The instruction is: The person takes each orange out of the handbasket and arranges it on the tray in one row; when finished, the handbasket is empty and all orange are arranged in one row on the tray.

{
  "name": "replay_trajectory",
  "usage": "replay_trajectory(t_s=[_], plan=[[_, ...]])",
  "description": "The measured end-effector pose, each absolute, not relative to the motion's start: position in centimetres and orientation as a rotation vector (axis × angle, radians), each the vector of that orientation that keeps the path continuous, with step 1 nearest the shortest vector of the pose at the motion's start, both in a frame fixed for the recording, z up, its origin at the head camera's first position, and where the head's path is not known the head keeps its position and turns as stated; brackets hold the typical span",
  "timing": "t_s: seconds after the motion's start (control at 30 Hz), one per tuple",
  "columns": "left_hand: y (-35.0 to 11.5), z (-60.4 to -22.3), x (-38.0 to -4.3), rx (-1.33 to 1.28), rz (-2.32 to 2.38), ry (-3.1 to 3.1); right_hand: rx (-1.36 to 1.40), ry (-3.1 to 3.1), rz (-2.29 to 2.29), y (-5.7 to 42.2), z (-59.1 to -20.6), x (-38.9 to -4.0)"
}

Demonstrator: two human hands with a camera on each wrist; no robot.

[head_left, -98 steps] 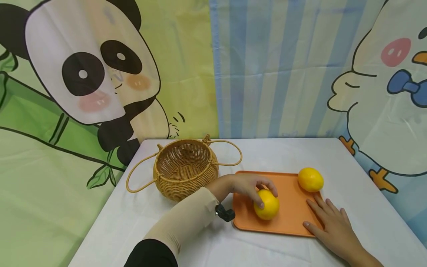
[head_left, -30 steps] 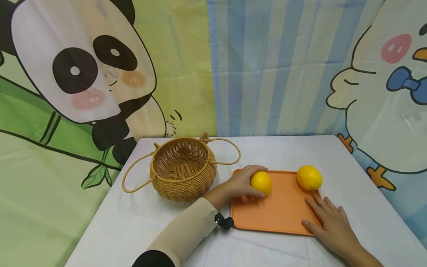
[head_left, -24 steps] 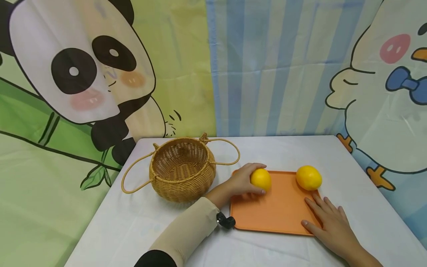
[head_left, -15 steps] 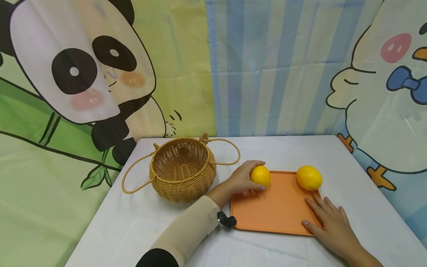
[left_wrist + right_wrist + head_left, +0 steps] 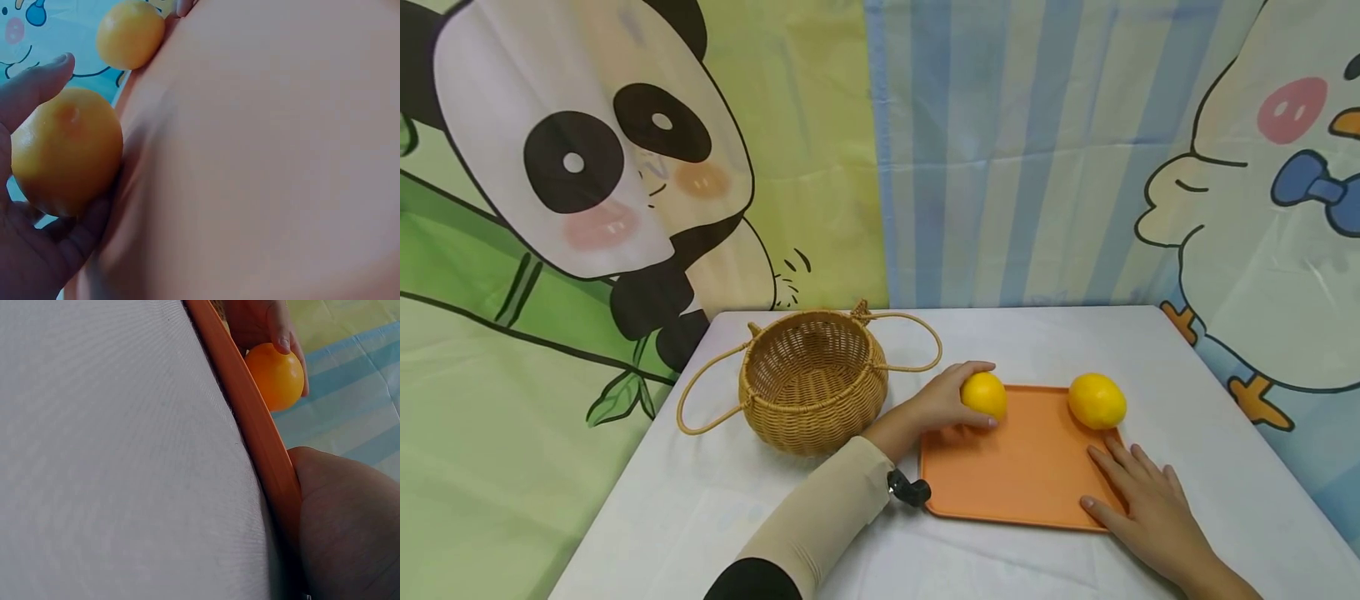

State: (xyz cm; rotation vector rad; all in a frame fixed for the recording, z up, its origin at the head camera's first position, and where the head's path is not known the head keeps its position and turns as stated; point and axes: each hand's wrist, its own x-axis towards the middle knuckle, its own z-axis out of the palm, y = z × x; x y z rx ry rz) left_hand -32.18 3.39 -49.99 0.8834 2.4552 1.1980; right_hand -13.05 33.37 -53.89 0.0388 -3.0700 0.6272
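My left hand [image 5: 946,402] curls its fingers and thumb round a lemon [image 5: 984,396] at the far left corner of the orange tray [image 5: 1022,475]. In the left wrist view the thumb lies across the upper side of this lemon [image 5: 69,153], and fingers pass beneath it. A second lemon [image 5: 1097,401] lies at the tray's far right corner. Just in front of it, my right hand [image 5: 1150,508] rests with spread fingers on the tray's right edge, holding nothing. The right wrist view shows the tray's rim [image 5: 250,419] beside that hand.
A round wicker basket [image 5: 812,417] with two looped handles stands left of the tray, close behind my left forearm. Nothing is visible inside it. Both stand on a white-covered table [image 5: 760,517]. Behind hangs a cartoon-printed cloth [image 5: 820,150].
My left hand has shifted the lemon from the tray's left middle back to its far left corner, slowing to almost no movement lately. The right hand and the other lemon have stayed put.
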Motion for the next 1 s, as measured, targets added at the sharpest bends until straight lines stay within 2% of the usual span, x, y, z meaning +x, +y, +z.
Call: replay_trajectory(t_s=[0.63, 1.0], plan=[[3.0, -49.7, -32.2, 0.872, 1.172, 2.512, 0.044, -3.064, 0.634, 33.4, -53.9, -12.9], [2.5, -49.0, -30.9, 0.870, 1.201, 2.564, 0.043, -3.068, 0.641, 33.5, -53.8, -12.9]])
